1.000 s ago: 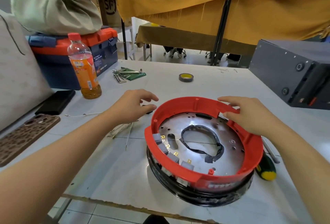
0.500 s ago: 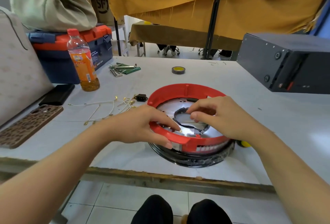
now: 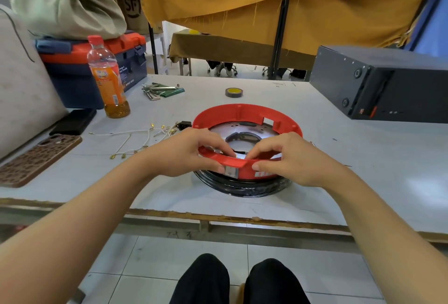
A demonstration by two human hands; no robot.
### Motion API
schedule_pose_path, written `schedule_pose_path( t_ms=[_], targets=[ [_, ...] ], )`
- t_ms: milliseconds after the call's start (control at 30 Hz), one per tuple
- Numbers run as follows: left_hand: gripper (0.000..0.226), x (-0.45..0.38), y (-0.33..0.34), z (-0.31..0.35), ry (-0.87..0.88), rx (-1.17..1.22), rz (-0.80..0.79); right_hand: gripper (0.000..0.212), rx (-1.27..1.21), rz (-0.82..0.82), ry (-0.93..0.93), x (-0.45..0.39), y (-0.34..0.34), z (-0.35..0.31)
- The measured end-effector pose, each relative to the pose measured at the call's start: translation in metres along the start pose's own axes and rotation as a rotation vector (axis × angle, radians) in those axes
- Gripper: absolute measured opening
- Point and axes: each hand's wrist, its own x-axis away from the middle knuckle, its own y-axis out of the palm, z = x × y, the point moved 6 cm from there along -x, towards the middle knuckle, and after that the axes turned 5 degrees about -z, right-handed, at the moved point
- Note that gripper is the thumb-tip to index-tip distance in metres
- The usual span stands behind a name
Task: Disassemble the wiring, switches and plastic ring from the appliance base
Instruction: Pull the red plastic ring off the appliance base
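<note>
A red plastic ring (image 3: pixel 244 111) sits on the round black appliance base (image 3: pixel 242 186) near the table's front edge, with a shiny metal plate (image 3: pixel 224 129) inside it. My left hand (image 3: pixel 191 152) pinches the ring's near wall, thumb outside and fingers inside. My right hand (image 3: pixel 288 158) pinches the same wall just to the right. A grey switch (image 3: pixel 230 171) shows in the ring's front between my thumbs. Loose white wires (image 3: pixel 135 137) with brass terminals lie on the table to the left, and a small black switch (image 3: pixel 185 124) lies beside them.
On the left lie two phones (image 3: pixel 41 158), an orange drink bottle (image 3: pixel 109 80) and a blue-orange toolbox (image 3: pixel 97 61). Hex keys (image 3: pixel 160 90) and a tape roll (image 3: pixel 234 92) lie behind the base. A dark metal box (image 3: pixel 378 85) stands at right. The table edge (image 3: pixel 218 217) is close.
Both hands moved from the ring's sides to its near wall and now pinch it there. The view has pulled back and tilted down, showing the table edge and my knees.
</note>
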Motion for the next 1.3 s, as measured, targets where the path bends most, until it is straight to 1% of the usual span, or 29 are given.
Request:
schedule_pose_path(
  t_ms=[133,367,467,600,733,900,1167,1300],
  targets=[
    [0.031,0.002,-0.003,0.000,-0.002,0.021,0.028,0.030,0.002,0.000,-0.007,0.000,0.000,0.000],
    [0.025,0.002,-0.002,0.003,-0.014,0.015,0.009,0.026,0.013,-0.046,-0.028,-0.002,0.001,0.002],
    [0.025,0.002,0.001,0.002,-0.013,0.027,0.032,0.028,0.018,-0.015,-0.042,-0.002,0.002,0.001],
    [0.033,0.000,0.005,0.002,-0.021,0.001,0.045,0.033,0.168,0.010,-0.025,-0.007,0.007,-0.003],
    [0.033,-0.001,0.005,0.001,-0.038,0.026,0.034,0.030,0.217,0.012,-0.012,-0.012,0.007,-0.010],
    [0.032,0.000,0.006,0.000,-0.026,0.116,0.055,0.020,0.029,0.047,0.012,-0.011,0.011,-0.007],
    [0.031,-0.001,0.008,-0.004,-0.018,0.048,0.050,0.008,0.058,0.088,-0.014,-0.010,0.013,-0.004],
    [0.026,-0.003,0.009,-0.005,-0.041,0.061,0.021,0.007,0.047,0.091,-0.017,-0.011,0.013,-0.003]
  ],
)
